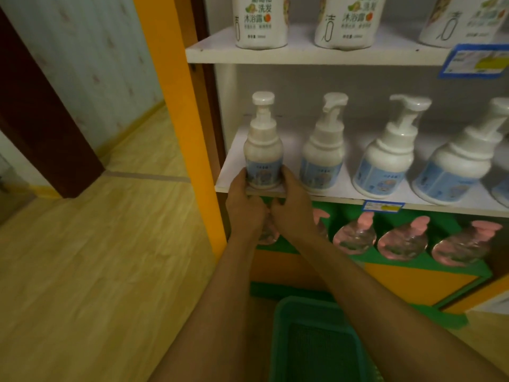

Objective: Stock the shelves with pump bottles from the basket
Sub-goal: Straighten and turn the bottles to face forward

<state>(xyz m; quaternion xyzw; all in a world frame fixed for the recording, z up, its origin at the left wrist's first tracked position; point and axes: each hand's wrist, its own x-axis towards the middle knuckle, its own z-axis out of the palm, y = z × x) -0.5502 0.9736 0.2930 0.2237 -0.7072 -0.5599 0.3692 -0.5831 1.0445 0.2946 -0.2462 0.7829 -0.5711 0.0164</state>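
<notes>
Both hands at the front lip of the middle shelf (237,150), at its left end. Left hand (243,205) cups the base of a white pump bottle (263,150) from its 9 o'clock side; right hand (293,208) does the same from 3 o'clock. Fingers of each curl round the blue label, wrists nearly touching below the shelf edge. Bottle stands upright at the very front edge, pump head rounded side forward.

Room: orange upright (190,119) close at the bottle's 9 o'clock. A second pump bottle (323,150) stands just beside at 3 o'clock, narrow gap between; more of the row (385,158) runs on rightward. Bare shelf behind the held bottle. Upper shelf (303,55) well above the pump head.

Green basket (311,343) on the floor at 6 o'clock, under the forearms. Pink-topped clear bottles (355,235) on the shelf below.
</notes>
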